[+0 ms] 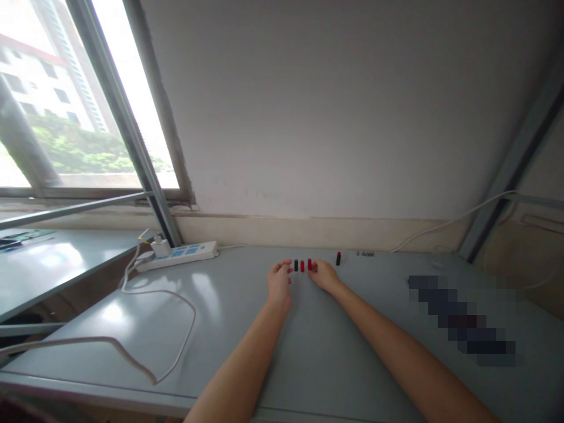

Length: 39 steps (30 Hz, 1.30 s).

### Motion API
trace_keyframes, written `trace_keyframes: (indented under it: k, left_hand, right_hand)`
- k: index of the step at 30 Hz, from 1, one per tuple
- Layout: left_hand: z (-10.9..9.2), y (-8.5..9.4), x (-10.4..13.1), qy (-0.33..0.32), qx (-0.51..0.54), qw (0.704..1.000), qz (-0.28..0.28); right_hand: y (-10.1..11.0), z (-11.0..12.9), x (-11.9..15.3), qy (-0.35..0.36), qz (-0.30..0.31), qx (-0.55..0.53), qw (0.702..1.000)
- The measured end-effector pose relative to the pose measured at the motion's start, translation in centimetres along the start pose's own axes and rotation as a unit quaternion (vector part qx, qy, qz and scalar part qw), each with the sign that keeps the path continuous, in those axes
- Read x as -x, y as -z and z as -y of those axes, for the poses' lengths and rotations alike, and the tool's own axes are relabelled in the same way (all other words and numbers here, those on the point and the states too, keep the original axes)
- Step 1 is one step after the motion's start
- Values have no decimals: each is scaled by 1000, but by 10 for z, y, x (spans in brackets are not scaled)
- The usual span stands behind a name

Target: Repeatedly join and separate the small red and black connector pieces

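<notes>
Toward the back of the grey desk (304, 352), a black cylinder (296, 265) and a red cylinder (302, 266) stand upright side by side. Just right of them, my right hand (324, 276) has its fingertips closed on another small red cylinder (309, 264). My left hand (279, 282) is beside the black cylinder, its fingers apart and holding nothing; whether a fingertip touches the cylinder I cannot tell. Further right stands a black cylinder with a red top (338, 258). What the cylinders are is too small to make out.
A white power strip (194, 252) with a plugged-in adapter lies at the back left, and its cable (189, 317) loops across the desk. Several small dark pieces (365, 254) lie near the wall. A blurred-out dark object (458, 320) is at right. Metal posts (506, 176) flank the desk.
</notes>
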<state>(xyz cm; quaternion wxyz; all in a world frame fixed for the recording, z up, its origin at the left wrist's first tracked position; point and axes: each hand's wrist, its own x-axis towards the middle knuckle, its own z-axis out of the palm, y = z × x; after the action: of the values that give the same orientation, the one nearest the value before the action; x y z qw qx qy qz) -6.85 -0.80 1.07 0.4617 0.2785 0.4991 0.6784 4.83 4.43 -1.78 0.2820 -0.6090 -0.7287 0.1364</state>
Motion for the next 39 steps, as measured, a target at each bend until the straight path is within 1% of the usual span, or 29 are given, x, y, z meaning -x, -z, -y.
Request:
trace_keyframes:
  k: [6,11,17,22,26,28,30,32,35,37,39]
  left_hand:
    - [1,0,0,13,0,1000,0]
    - [0,0,0,31,7,999,8]
    - [1,-2,3,44,15,999,14]
    - [3,-5,5,61,55,996,35]
    - [8,-10,13,35,35,997,61]
    - [14,-15,18,4,-4,996,88]
    - [23,-22,23,-36,-72,988,129]
    - [34,-30,25,-84,-148,970,174]
    - [46,-43,23,-144,-281,917,243]
    - [50,-50,21,-206,-372,866,263]
    - [51,-56,19,-277,-456,800,275]
  right_hand:
    - [0,0,0,-1,-1,13,1000]
    - [5,-1,3,9,-9,53,999]
    - [21,-7,18,39,-1,74,997]
    - [39,-21,30,58,0,55,997]
    - [52,-38,35,40,-31,36,998]
    - [56,-45,37,16,-43,40,998]
    - [59,-49,39,-7,-48,54,997]
    - [61,-51,40,-19,-56,77,995]
    - [61,-51,43,-23,-73,126,989]
    - [59,-51,44,-26,-75,150,985]
    - [57,-54,44,-21,-70,153,986]
